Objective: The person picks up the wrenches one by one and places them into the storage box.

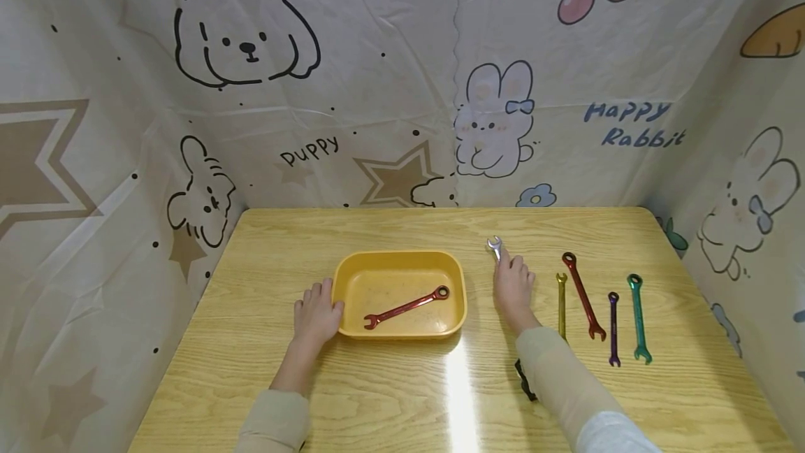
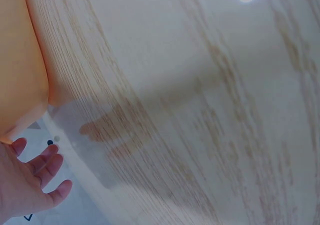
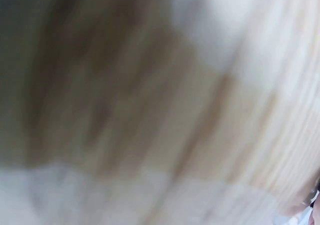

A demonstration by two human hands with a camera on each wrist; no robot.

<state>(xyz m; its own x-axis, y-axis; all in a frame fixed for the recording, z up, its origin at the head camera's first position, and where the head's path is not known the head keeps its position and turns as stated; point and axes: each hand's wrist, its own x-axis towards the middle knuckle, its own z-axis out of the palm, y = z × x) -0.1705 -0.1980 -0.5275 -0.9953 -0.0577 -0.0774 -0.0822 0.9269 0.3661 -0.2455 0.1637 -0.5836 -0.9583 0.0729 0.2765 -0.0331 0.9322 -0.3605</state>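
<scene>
My left hand (image 1: 316, 313) is at the left side of a yellow tray (image 1: 402, 335), thumb over the rim and fingers along the outer wall. In the left wrist view, that hand's loosely bent fingers (image 2: 49, 171) show beside the tray (image 2: 22, 60). Inside the tray lies a red combination wrench (image 1: 405, 308), slanting up to the right. My right hand (image 1: 514, 289) grips a silver wrench (image 1: 495, 246), its open end sticking out beyond the fingers; the rest is hidden under the hand. The right wrist view is blurred, mostly wood grain.
Right of my right arm lie several wrenches on the wooden table (image 1: 390, 404): a yellow one (image 1: 562, 303) partly behind the sleeve, a longer red one (image 1: 583, 296), a short purple one (image 1: 613, 331) and a green one (image 1: 639, 317). A printed cloth (image 1: 383, 96) hangs round the table.
</scene>
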